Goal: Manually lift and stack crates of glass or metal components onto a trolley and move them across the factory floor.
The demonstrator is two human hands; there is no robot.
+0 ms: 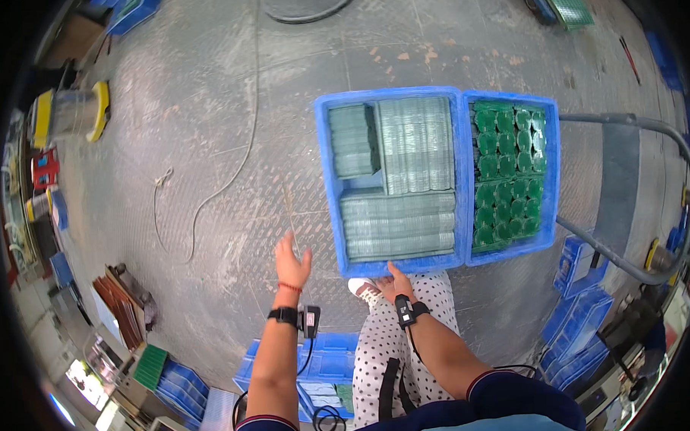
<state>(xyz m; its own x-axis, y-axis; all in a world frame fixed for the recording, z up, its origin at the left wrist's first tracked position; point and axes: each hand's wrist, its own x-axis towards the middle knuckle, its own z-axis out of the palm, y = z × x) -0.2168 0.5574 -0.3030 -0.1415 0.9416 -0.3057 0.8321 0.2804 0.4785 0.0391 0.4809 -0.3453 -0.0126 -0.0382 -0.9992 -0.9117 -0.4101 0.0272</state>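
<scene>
1. Big bin (386, 93): looks mostly filled; pale, ridged, tight stacks (398, 225), one gap left on its left side.
2. Small bin (554, 178), just right of big bin: appears full; glossy green pieces (507, 143), rounded ends up, in rows.
3. Both bins blue, likely plastic, rectangular.
4. Left hand (292, 264): left of big bin, apart, empty, fingers spread.
5. Right hand (395, 284): at big bin's near rim; fingers partly hidden, can't tell if gripping.

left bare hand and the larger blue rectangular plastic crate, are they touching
Apart: the head view shows grey textured floor between the left bare hand and the larger blue rectangular plastic crate.
</scene>
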